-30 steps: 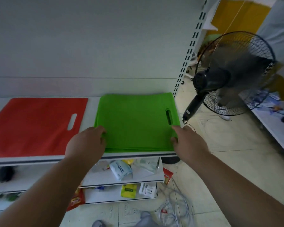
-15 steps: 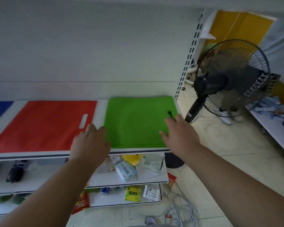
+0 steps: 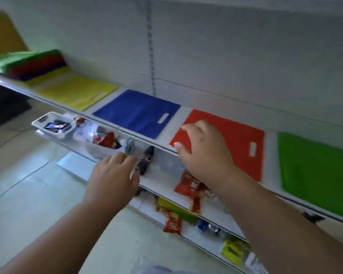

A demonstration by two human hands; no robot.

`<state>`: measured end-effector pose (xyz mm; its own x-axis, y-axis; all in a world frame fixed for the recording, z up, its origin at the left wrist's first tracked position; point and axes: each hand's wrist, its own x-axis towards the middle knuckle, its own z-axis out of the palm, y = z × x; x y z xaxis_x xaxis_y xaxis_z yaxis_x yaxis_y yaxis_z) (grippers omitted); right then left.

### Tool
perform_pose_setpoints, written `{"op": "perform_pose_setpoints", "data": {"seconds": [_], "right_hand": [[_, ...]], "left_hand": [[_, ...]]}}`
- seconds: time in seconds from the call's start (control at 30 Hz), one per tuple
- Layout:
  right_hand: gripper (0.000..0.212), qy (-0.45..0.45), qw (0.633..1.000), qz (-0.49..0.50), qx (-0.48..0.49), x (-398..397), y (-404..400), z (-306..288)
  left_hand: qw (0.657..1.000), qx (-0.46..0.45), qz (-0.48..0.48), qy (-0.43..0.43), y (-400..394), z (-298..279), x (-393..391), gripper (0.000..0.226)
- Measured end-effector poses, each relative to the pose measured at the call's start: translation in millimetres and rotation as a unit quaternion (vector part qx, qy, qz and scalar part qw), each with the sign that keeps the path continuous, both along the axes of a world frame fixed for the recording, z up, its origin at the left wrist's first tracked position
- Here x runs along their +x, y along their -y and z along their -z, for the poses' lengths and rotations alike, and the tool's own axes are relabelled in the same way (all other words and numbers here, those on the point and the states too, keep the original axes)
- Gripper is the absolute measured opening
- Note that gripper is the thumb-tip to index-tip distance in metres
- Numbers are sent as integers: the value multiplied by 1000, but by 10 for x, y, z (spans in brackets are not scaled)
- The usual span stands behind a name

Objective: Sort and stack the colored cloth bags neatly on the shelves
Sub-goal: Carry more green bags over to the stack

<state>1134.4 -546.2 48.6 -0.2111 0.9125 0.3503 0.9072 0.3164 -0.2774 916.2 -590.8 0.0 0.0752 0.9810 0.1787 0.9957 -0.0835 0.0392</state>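
Note:
Flat cloth bags lie side by side on the white shelf [image 3: 183, 113]: yellow [image 3: 73, 89], blue [image 3: 139, 113], red [image 3: 240, 143] and green [image 3: 315, 175]. At the far left sits a mixed pile of bags [image 3: 30, 63] with green on top and red and dark layers below. My right hand [image 3: 202, 153] hovers over the red bag's near left corner, fingers loosely spread, holding nothing. My left hand [image 3: 115, 175] hangs lower, in front of the shelf below, fingers relaxed and empty.
The lower shelves hold a white tray [image 3: 53, 125], snack packets [image 3: 105, 139], a dark bottle [image 3: 146, 163], red sachets [image 3: 190, 184] and yellow-green packs [image 3: 232, 252]. Pale floor tiles [image 3: 28, 194] lie at the left. A dark object [image 3: 6, 107] stands at the far left.
The view has swung left along the shelf, bringing the blue, yellow and mixed piles into sight. Both hands left the green bag; the right hand is now over the red bag.

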Motion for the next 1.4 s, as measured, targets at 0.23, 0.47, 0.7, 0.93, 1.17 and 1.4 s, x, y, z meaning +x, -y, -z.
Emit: {"op": "perform_pose_setpoints", "data": {"seconds": [0.23, 0.47, 0.7, 0.93, 1.17, 1.4], "right_hand": [[43, -2, 990, -141, -17, -1730, -404, -62], [51, 2, 977, -211, -18, -3090, -1275, 41], [54, -1, 961, -277, -17, -4750, -2076, -109], [52, -7, 961, -273, -32, -6434, -2490, 94], [50, -42, 985, -162, -42, -7401, -2960, 1], [51, -55, 997, -42, -35, -7730, -3741, -34]], "left_hand": [[990, 21, -139, 7, 157, 79, -1638, 43], [975, 40, -215, 38, -298, 267, -2769, 44], [950, 0, -305, 58, -614, 170, -4099, 53], [941, 22, -328, 86, -983, 383, -5786, 51], [968, 30, -229, 103, -1874, 141, -7258, 44], [982, 84, -121, 115, -3229, 168, -7905, 34]]}}
